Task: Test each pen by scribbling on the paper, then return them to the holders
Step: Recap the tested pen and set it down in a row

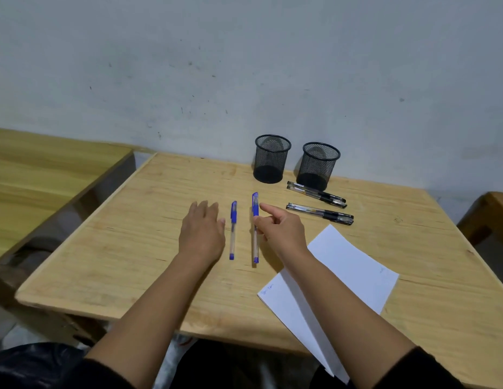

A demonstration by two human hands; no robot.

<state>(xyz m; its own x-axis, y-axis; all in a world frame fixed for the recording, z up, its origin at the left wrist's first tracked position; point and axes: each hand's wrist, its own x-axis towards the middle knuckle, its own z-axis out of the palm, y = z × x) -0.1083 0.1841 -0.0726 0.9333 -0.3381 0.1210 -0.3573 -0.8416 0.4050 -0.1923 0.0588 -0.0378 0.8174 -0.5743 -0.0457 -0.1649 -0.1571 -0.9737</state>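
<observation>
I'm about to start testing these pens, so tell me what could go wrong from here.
1. The paper hangs over the table's near edge, so scribbling may slide or crease it.
2. The right hand is at one blue pen; the other lies close beside it and could get knocked.
3. The black pens lie loose and might roll.

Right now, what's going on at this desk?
A person sits at a wooden table. The right hand is closing on one blue capped pen; the left hand rests flat beside a second blue pen. Three black pens lie near two empty black mesh holders. The white paper shows faint marks at two edges.
</observation>
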